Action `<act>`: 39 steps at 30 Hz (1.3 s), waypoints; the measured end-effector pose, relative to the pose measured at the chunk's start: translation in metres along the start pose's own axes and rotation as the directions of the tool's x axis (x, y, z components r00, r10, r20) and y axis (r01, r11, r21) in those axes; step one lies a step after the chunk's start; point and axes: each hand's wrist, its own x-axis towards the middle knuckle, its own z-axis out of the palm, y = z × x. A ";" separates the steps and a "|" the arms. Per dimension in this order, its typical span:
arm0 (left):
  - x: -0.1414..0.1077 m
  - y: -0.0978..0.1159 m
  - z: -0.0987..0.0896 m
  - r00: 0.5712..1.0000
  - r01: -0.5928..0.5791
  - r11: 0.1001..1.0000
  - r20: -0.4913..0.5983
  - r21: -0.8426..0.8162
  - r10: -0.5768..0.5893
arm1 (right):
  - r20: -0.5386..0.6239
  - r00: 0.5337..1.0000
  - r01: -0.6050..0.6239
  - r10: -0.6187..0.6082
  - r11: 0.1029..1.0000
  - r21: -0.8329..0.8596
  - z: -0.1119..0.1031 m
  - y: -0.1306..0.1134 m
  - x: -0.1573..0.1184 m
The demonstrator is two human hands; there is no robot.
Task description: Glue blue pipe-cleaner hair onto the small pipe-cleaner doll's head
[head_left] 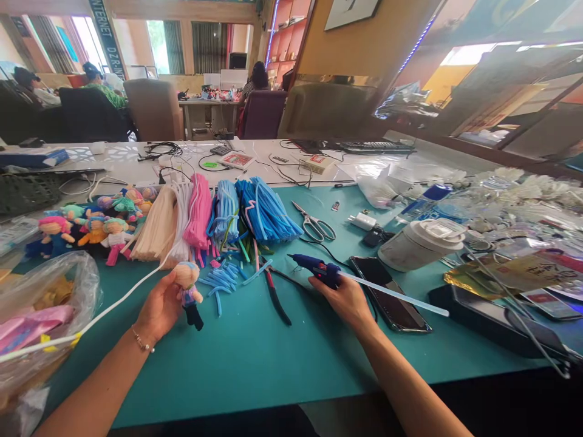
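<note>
My left hand (159,306) is closed on a small pipe-cleaner doll (187,285) with a pale round head and dark legs, held above the green mat (228,376). In my right hand (344,297) is a blue glue gun (319,268), its nozzle pointing left and a long clear glue stick coming out of its back. Between the hands lie short blue pipe-cleaner pieces (221,276) and red-and-black pliers (276,297). Behind them stand bundles of cream (157,224), pink (198,212) and blue pipe cleaners (271,212).
Finished dolls (93,224) and a plastic bag (68,303) are at the left, with a white cable (132,288) crossing. Scissors (314,223), a phone (389,294), a lidded cup (421,243) and a black case (496,321) lie right. People sit in the background.
</note>
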 end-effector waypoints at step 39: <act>0.012 0.006 -0.029 0.913 -0.265 0.545 0.024 0.795 0.408 | 0.460 0.808 0.566 -0.368 0.700 -0.435 0.021 -0.082 -0.054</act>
